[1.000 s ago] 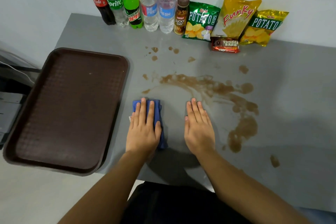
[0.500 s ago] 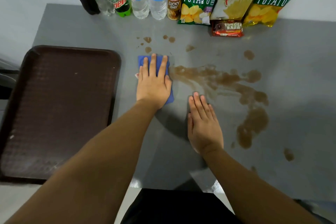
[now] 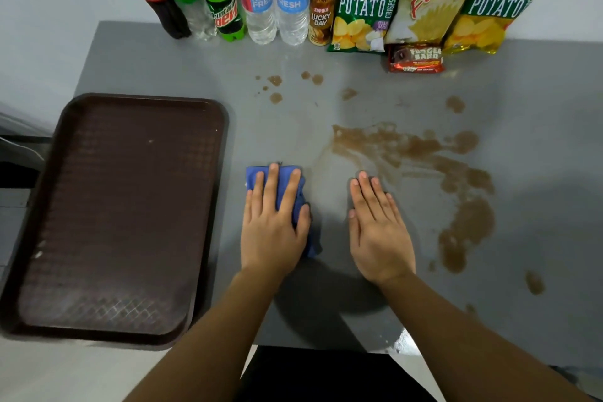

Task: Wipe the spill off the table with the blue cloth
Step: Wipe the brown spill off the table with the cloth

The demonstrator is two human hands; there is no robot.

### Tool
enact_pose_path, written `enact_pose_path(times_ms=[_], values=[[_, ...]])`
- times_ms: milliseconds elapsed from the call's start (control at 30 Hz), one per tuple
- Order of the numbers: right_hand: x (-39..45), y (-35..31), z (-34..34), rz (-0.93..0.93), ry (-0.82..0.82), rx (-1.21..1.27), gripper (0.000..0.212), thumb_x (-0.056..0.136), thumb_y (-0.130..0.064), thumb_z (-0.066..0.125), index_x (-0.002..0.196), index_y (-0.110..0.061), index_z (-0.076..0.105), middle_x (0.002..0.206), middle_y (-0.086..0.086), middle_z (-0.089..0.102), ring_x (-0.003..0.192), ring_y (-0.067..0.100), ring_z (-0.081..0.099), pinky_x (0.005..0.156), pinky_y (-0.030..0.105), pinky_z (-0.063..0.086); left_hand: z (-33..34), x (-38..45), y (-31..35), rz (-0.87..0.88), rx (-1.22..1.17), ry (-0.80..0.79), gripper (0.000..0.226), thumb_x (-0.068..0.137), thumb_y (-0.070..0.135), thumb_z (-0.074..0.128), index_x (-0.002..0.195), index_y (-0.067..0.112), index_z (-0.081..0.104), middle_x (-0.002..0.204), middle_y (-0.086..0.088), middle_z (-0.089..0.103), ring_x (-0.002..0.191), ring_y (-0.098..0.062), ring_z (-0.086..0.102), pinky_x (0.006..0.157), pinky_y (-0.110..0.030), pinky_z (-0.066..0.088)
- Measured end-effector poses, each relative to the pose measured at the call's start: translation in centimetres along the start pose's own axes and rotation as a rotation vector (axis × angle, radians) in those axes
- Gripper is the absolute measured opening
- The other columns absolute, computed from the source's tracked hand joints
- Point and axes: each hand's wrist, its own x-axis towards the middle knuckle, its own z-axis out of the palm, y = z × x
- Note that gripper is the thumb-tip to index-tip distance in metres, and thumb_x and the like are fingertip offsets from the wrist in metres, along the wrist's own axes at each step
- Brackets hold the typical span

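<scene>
Canteen-like: tray point(image 3: 62, 127), snack bags point(image 3: 365, 13), bottles point(image 3: 261, 3)

Matt grey table point(image 3: 182, 68); textured plastic tray point(image 3: 117, 212); soft cloth point(image 3: 287, 179).

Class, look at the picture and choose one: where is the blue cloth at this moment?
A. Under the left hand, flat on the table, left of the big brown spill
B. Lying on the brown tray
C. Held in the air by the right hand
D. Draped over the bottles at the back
A: the blue cloth lies pressed under the left hand on the grey table, with the main spill to its right.
</scene>
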Motion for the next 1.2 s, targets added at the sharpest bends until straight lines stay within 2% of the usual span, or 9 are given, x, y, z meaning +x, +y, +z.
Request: enact_pose_path(times_ms=[100,267,467,633,733,800,1000,1100,1200], values=[[0.0,0.0,0.1,-0.007,0.006,-0.007,0.055,0.108,-0.027,0.035,0.16,-0.011,0.031,0.169,0.006,0.026,0.158,0.022,0.02,0.127,0.043,0.023,-0.3,0.2,-1.7,-0.002,0.004,-0.013,0.066,0.104,0.05,0.039,0.165,0.031,0.023,0.173,-0.008,0.018,0.159,-0.032,0.016,0.128,-0.048,0.021],[0.1,0.1,0.4,-0.006,0.025,-0.003,0.055,0.107,-0.028,0.034,0.16,-0.012,0.032,0.169,0.005,0.027,0.158,0.021,0.021,0.127,0.042,0.023,-0.7,6.4,-2.1,-0.131,-0.052,0.055,0.062,0.104,0.042,0.047,0.162,0.024,0.034,0.17,-0.013,0.024,0.157,-0.037,0.021,0.127,-0.052,0.022],[0.1,0.0,0.4,-0.025,0.027,-0.021,0.053,0.108,-0.024,0.036,0.159,-0.009,0.034,0.168,0.007,0.029,0.157,0.023,0.022,0.125,0.046,0.029,-0.9,15.6,-1.3,-0.14,-0.056,0.03,0.062,0.107,0.044,0.035,0.166,0.027,0.02,0.173,-0.012,0.014,0.159,-0.035,0.01,0.129,-0.049,0.007],[0.1,0.0,0.3,-0.021,0.042,-0.006,0.053,0.108,-0.024,0.038,0.159,-0.01,0.034,0.168,0.006,0.03,0.157,0.023,0.023,0.126,0.045,0.028,-0.4,17.9,1.3,0.062,-0.028,-0.019,0.062,0.108,0.044,0.032,0.166,0.027,0.018,0.173,-0.01,0.015,0.16,-0.033,0.008,0.13,-0.049,0.008],[0.0,0.0,0.4,-0.022,0.044,-0.005,0.053,0.108,-0.023,0.04,0.158,-0.011,0.035,0.167,0.006,0.03,0.157,0.023,0.024,0.126,0.044,0.027,-0.1,16.6,1.9,0.218,-0.025,-0.062,0.061,0.109,0.044,0.033,0.166,0.028,0.019,0.173,-0.008,0.015,0.161,-0.031,0.007,0.13,-0.047,0.009],[0.1,0.0,0.3,-0.011,0.038,-0.003,0.053,0.107,-0.023,0.039,0.158,-0.011,0.036,0.167,0.005,0.031,0.156,0.022,0.026,0.126,0.043,0.026,0.0,14.8,1.9,0.26,-0.038,-0.055,0.06,0.108,0.044,0.036,0.165,0.028,0.022,0.173,-0.007,0.017,0.16,-0.031,0.01,0.13,-0.047,0.012],[0.3,-0.3,0.0,0.001,0.02,-0.021,0.054,0.106,-0.025,0.036,0.158,-0.01,0.036,0.166,0.006,0.032,0.156,0.022,0.027,0.126,0.044,0.026,0.1,9.5,0.1,0.104,-0.076,0.069,0.061,0.104,0.041,0.048,0.161,0.026,0.036,0.169,-0.01,0.03,0.156,-0.034,0.024,0.127,-0.05,0.021],[0.3,-0.5,-0.4,0.009,-0.008,-0.016,0.055,0.105,-0.024,0.039,0.158,-0.009,0.036,0.166,0.007,0.031,0.155,0.023,0.027,0.126,0.045,0.026,0.1,10.1,-0.3,0.049,-0.08,0.082,0.06,0.104,0.041,0.048,0.161,0.026,0.037,0.169,-0.012,0.029,0.156,-0.036,0.023,0.128,-0.05,0.021],[0.4,-0.6,-0.7,0.025,-0.029,0.008,0.055,0.106,-0.027,0.035,0.158,-0.011,0.034,0.167,0.006,0.029,0.156,0.022,0.023,0.127,0.043,0.024,0.3,12.4,-0.5,-0.018,-0.089,0.088,0.06,0.105,0.043,0.044,0.162,0.026,0.034,0.17,-0.012,0.026,0.158,-0.037,0.02,0.128,-0.05,0.016]])
